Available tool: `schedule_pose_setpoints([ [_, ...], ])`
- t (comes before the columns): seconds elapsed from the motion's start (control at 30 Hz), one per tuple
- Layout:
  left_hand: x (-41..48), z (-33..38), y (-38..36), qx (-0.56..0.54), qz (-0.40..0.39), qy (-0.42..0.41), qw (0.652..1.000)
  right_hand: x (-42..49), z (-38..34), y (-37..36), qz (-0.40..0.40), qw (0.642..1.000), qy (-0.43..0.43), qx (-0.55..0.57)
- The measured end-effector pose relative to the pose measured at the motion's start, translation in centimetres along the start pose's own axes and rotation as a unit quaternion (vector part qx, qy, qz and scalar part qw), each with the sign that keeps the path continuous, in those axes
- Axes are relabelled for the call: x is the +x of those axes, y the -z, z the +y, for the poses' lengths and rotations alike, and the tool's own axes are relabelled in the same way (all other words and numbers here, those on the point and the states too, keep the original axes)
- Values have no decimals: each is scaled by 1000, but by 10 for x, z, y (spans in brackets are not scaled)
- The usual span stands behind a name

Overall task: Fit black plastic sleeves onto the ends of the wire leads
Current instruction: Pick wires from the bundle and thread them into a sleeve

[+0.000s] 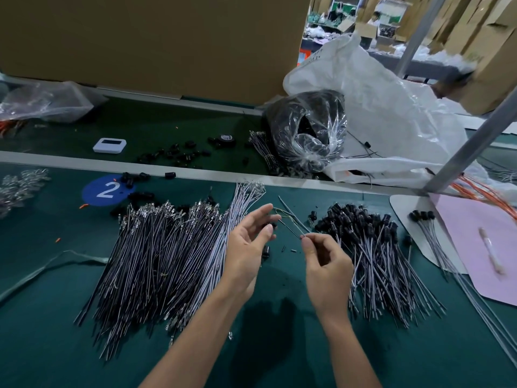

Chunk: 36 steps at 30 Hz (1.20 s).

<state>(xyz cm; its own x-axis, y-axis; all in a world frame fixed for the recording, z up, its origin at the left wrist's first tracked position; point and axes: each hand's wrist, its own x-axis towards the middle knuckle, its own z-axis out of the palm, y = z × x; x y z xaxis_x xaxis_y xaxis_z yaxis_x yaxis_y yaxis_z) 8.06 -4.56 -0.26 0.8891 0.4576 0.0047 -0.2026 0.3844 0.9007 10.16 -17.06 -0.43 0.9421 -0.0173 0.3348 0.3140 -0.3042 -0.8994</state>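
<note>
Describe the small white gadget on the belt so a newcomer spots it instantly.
Start at the big cardboard sheet behind the bench. On the dark green belt below it, the gadget lies beyond the blue circle marked 2. It is the only white rectangle among black sleeves.

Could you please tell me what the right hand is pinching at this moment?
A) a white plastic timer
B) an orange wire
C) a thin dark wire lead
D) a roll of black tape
C: the right hand pinches one end of a thin dark wire lead between thumb and forefinger, and the lead slants up and away towards the other hand.
</note>
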Motion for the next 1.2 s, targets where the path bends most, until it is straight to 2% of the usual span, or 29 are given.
schedule_pose_setpoints([
  [0.2, -8, 13, 2, -176, 6, 43, 983, -7, -17, 0, -11, 1000, 2, -2],
  [0.4, -13, 24, 9, -263, 25, 61, 962, -18, -27, 2, -29, 999, 30, -13],
  [0.53, -16, 26, 6, -272, 31, 58, 960, -20, -36, -1, -27, 998, 58, -23],
  [0.9, -19, 28, 8, -235, 35, 13, 971, -22, -39, -1, -33, 997, 67, -35],
  [1.2, -25, 21, 7, -165, 18, -56, 985, -20, -39, -1, -12, 1000, 9, 3],
])
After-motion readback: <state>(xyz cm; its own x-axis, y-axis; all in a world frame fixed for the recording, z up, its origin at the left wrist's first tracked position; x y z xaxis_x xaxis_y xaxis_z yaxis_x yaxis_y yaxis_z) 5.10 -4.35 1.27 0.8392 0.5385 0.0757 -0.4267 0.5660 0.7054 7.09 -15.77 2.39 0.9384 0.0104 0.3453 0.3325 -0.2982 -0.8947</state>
